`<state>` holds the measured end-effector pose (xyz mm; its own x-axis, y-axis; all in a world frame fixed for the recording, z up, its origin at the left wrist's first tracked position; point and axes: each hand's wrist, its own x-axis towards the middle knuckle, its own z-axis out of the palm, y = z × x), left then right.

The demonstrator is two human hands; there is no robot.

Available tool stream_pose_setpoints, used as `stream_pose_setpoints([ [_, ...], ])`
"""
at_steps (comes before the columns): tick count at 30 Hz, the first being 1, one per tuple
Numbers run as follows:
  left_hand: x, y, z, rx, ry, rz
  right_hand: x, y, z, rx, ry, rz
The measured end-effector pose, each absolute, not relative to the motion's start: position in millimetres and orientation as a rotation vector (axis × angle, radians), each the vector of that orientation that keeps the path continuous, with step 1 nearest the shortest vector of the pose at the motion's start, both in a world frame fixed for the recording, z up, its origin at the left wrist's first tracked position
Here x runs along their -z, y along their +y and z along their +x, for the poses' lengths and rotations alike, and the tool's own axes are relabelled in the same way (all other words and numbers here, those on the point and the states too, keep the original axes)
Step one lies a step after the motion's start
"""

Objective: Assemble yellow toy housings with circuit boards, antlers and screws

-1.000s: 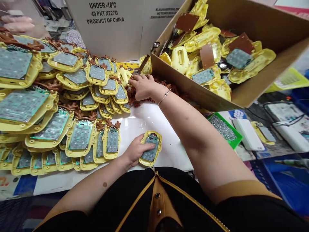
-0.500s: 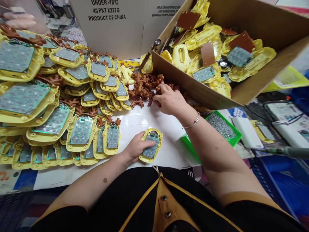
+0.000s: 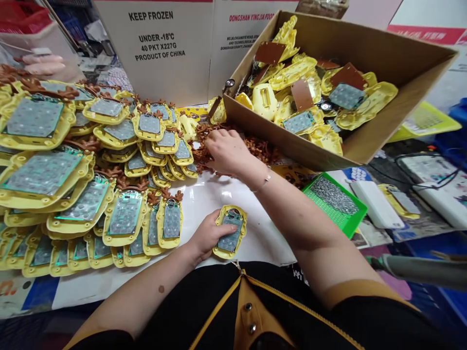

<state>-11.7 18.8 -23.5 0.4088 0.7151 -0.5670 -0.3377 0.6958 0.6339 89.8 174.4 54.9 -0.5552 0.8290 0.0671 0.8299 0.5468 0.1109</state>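
My left hand grips a yellow plastic shell half low over the table, its thumb pressed on the grey-covered circuit board inside. This shell has no brown antlers at its top. Up ahead, my right hand is bent down over a heap of brown antler pieces. Its fingertips are hidden, so I cannot tell whether a piece is between them. Left of both hands are stacked many yellow shells with boards, such as one upright shell, most topped by brown antlers.
A cardboard box of yellow shells and brown boards stands at the back right. Nearer is a green tray of small metal parts. A white carton stands behind the stacks. A grey tool-like rod juts in at the right.
My right hand went from the left side of the antler heap to its right, then back left. My left hand keeps hold of the same shell. The camera view shifted slightly.
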Motion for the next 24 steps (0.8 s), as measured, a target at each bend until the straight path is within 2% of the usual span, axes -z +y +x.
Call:
stream_pose_setpoints([
  [9,22.1,21.2,-13.1,-0.698,0.97,0.42,-34.8,236.0,38.0,-0.131,-2.971,-1.419],
  [16,18.5,23.2,-14.5,-0.71,1.016,0.407,-33.9,240.1,66.9,-0.186,-2.892,-1.509],
  [24,17.1,23.8,-13.8,-0.722,1.062,0.412,-60.1,221.6,107.5,-0.144,-2.841,-1.678],
])
